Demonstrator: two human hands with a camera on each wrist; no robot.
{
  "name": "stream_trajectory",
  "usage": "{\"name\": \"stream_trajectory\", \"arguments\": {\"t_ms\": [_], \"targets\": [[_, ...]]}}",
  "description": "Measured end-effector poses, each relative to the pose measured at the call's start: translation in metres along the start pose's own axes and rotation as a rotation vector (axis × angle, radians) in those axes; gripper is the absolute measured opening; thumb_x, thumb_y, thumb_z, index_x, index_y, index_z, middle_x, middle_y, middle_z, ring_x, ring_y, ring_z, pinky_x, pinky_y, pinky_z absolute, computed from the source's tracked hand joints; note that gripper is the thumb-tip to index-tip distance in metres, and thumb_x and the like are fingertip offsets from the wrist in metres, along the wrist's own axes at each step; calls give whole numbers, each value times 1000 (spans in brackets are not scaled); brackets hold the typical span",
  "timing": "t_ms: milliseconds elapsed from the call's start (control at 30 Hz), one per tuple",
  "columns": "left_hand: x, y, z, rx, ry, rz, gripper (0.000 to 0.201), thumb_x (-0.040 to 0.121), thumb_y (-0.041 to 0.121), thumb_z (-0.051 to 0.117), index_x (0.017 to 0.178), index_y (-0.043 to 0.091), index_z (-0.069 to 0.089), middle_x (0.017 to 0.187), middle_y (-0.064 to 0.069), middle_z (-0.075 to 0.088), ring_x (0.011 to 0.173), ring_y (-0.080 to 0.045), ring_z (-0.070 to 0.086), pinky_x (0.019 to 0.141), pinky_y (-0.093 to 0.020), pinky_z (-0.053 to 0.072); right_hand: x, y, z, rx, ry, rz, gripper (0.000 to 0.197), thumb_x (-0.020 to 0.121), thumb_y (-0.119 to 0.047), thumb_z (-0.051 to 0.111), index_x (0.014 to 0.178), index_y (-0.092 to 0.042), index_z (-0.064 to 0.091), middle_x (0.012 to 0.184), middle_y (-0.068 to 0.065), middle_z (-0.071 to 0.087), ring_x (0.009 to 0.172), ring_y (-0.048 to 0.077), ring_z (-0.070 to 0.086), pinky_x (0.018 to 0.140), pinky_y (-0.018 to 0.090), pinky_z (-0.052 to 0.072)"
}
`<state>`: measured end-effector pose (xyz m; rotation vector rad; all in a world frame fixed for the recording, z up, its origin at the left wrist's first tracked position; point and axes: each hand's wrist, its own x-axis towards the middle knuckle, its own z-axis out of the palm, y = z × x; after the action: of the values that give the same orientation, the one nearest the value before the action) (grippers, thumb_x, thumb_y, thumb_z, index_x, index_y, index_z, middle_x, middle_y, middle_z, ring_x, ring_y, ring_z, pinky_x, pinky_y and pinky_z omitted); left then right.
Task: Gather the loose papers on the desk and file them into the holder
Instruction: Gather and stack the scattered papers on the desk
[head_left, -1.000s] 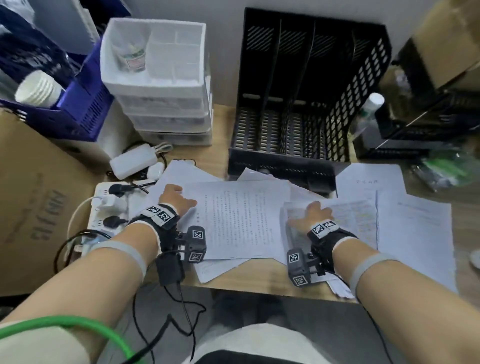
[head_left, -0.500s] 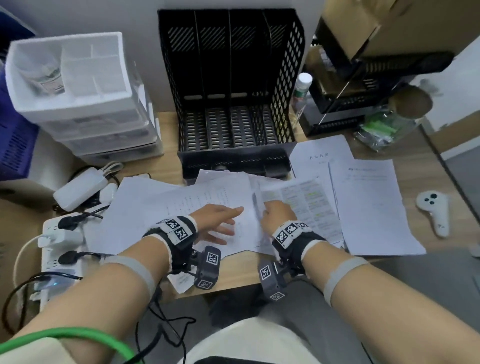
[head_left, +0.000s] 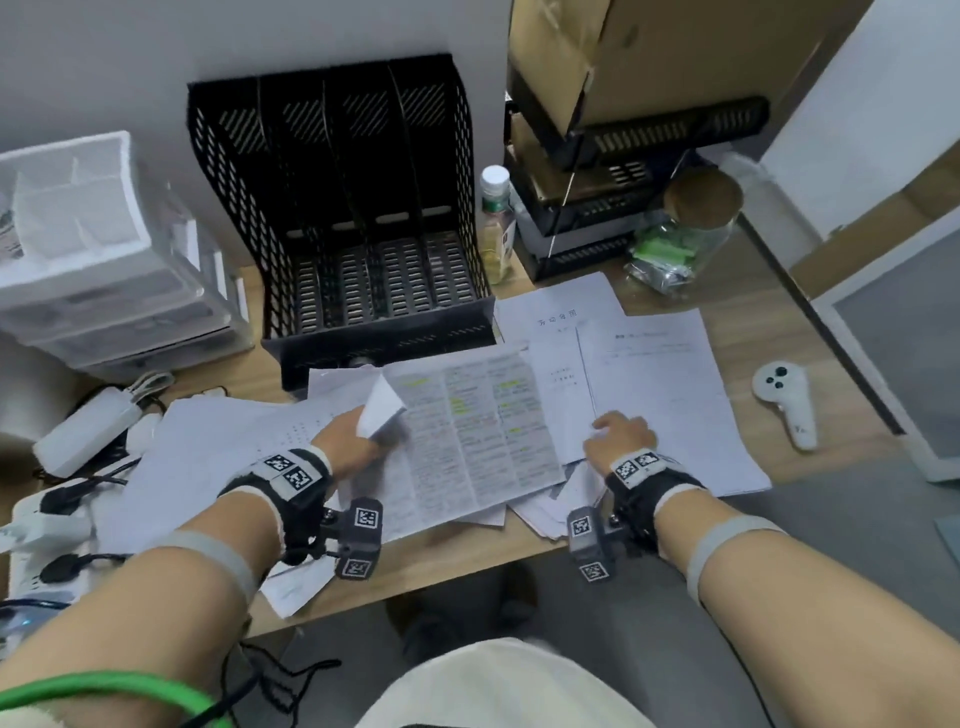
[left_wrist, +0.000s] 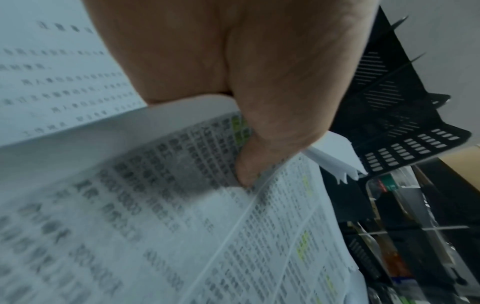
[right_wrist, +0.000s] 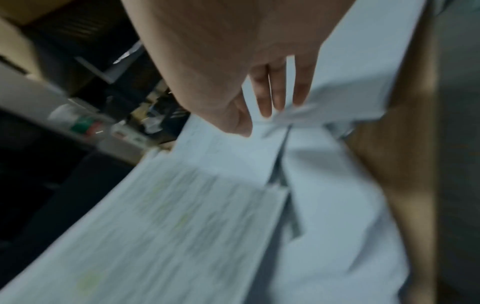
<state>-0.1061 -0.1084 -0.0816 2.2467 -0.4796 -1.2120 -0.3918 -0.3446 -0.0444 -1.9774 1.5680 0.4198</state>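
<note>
Several loose white printed paper sheets (head_left: 660, 395) spread across front half of wooden desk (head_left: 810, 332), overlapping, some overhanging front edge. Black mesh four-slot file holder (head_left: 353, 249) upright at back edge, slots empty as far as visible. Gathering step in hand, filing not begun. Left hand (head_left: 348, 441) pinching lifted corner of densely printed, yellow-highlighted sheet (head_left: 478, 426) between thumb and curled fingers (left_wrist: 272, 133), near desk centre. Right hand (head_left: 621, 434) resting on plain sheets toward right edge, fingers (right_wrist: 301, 86) extended and bunching paper, no closed grip evident. Next move, by judgement: draw right-side sheets leftward into one stack, square edges, then lift toward holder.
</note>
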Motion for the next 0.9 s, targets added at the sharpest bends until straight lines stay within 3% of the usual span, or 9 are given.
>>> {"name": "stream_trajectory", "arguments": {"t_ms": [67, 200, 267, 367, 500, 600, 667, 733, 900], "targets": [[11, -10, -3, 25, 70, -29, 54, 67, 33, 74, 120, 30, 62, 119, -8, 72, 105, -31, 68, 95, -53, 54, 12, 35, -3, -103, 29, 114, 64, 78, -35, 63, 137, -20, 42, 138, 16, 36, 129, 36, 37, 102, 44, 43], [-19, 21, -1, 47, 151, -53, 49, 69, 26, 70, 117, 21, 65, 118, -12, 71, 106, -35, 66, 98, -55, 51, 20, 67, 7, -163, -59, 124, 120, 61, -65, 71, 152, -23, 7, 160, 14, 2, 148, 36, 5, 116, 54, 25], [-44, 49, 7, 103, 159, -41, 44, 76, 17, 70, 119, 17, 65, 121, -14, 69, 110, -36, 63, 101, -54, 49, 24, 67, 14, -204, -94, 123, 132, 56, -70, 72, 153, -24, -4, 161, 14, -8, 149, 37, -4, 117, 57, 21], [-53, 66, 22, 233, 148, -45, 35, 86, 3, 64, 120, 8, 65, 119, -11, 66, 111, -32, 59, 99, -43, 46, 33, 66, 14, -238, -71, 132, 125, 64, -61, 73, 153, -22, -5, 161, 15, -10, 148, 39, -5, 115, 57, 23], [-57, 70, 27, 370, 143, -76, 27, 94, 5, 54, 117, 3, 66, 121, -18, 66, 115, -35, 58, 91, -35, 42, 32, 66, -4, -208, 9, 186, 107, 76, -39, 72, 154, -17, 2, 161, 12, -7, 149, 33, -1, 111, 56, 31], [-60, 67, 23, 403, 144, -140, 25, 93, 3, 54, 113, 0, 68, 118, -20, 68, 113, -37, 60, 90, -36, 43, 34, 55, -8, -240, 53, -148, 85, 83, -26, 62, 152, -19, 12, 163, 12, 1, 150, 30, 3, 118, 48, 23], [-61, 65, 21, 442, 131, -151, 24, 93, 7, 55, 112, 2, 69, 119, -19, 68, 113, -36, 60, 94, -37, 45, 33, 38, 0, -264, -49, -433, 72, 87, -28, 57, 149, -21, 23, 163, 10, 10, 150, 29, 6, 119, 45, 23], [-59, 61, 21, 462, 117, -147, 23, 94, 12, 56, 111, 4, 70, 119, -18, 69, 112, -34, 61, 95, -37, 45, 32, 21, 12, -353, -180, -586, 76, 86, -33, 59, 150, -27, 18, 164, 6, 2, 151, 30, -1, 120, 47, 18], [-57, 53, 27, 475, 88, -128, 23, 94, 11, 55, 109, 2, 70, 117, -18, 70, 109, -34, 62, 90, -35, 45, 31, 9, 26, -499, -239, -507, 84, 91, -38, 56, 150, -45, -3, 161, -2, -26, 148, 32, -22, 117, 62, 4]]}}
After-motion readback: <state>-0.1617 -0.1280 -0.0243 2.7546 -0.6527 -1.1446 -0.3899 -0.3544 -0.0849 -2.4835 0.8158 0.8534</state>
